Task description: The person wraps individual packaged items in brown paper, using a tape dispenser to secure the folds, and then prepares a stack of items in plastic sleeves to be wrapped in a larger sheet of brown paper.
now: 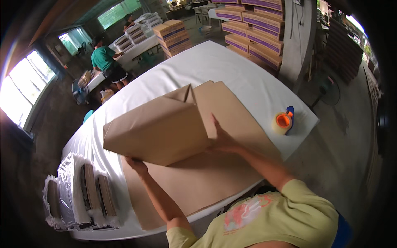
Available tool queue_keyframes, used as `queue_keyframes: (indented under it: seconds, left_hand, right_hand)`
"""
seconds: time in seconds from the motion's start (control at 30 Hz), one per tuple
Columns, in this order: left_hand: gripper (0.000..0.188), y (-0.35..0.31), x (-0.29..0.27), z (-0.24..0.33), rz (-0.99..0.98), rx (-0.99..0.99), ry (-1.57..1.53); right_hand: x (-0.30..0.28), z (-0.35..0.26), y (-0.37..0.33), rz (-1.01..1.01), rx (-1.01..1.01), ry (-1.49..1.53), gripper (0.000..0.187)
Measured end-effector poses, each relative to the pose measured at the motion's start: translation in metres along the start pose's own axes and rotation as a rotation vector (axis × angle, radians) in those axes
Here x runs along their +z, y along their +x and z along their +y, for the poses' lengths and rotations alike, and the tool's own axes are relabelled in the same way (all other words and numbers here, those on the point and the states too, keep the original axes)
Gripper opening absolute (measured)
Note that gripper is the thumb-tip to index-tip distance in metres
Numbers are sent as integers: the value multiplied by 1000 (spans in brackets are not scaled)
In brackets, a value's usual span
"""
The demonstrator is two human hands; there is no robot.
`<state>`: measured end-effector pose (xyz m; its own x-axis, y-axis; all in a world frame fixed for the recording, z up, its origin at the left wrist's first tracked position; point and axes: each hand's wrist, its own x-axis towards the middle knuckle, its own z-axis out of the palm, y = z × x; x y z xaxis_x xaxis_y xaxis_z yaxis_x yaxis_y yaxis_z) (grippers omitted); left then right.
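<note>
Your left hand (136, 165) grips the near lower edge of the brown-paper-wrapped parcel (159, 128), fingers curled under it, though the fingertips are hidden, so how firmly it holds is hard to tell. Your right hand (221, 138) lies open and flat against the parcel's right end, pressing the folded paper. The parcel sits between both hands, tilted up on the brown paper sheet (223, 173) spread over the white table (231, 66). At your left, plastic-wrapped bundles (78, 194) lie at the table's edge. Right of the sheet stands a tape dispenser (283, 122). Beyond, stacked cartons (256, 25) and a person in a green shirt (105, 60).
</note>
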<state>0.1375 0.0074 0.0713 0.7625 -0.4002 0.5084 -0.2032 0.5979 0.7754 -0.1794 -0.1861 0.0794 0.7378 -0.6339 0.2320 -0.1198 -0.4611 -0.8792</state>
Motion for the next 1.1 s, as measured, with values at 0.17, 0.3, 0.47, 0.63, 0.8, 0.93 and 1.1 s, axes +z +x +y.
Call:
queue_keyframes:
  seconds: [0.17,0.3,0.47,0.63,0.8,0.93,1.1]
  left_hand:
    - [45,-82,38,43,187,37,58]
    - [66,-152,57,53,454,227,196]
    - [66,-206,105,83,449,358,306]
    - [65,-205,201,76,447,397,328]
    - [64,-160,309,33,440,334,251]
    - [63,-111,411,-19,392,170,96]
    - [60,-65,519,-95,69,-182,-85]
  right_hand:
    - [7,22,18,-176,-26,388,106]
    - [2,54,11,-278,-274,575,93]
    - [-46,49,-12,-395,-243,841,79]
    - [-138,61,-8,-537,-80,798,70]
    - [-254,72,33,-296,-167,610,94]
    - [-344,102,63,-7,-243,501,84]
    - [-438,132,63,251,-294,371,96]
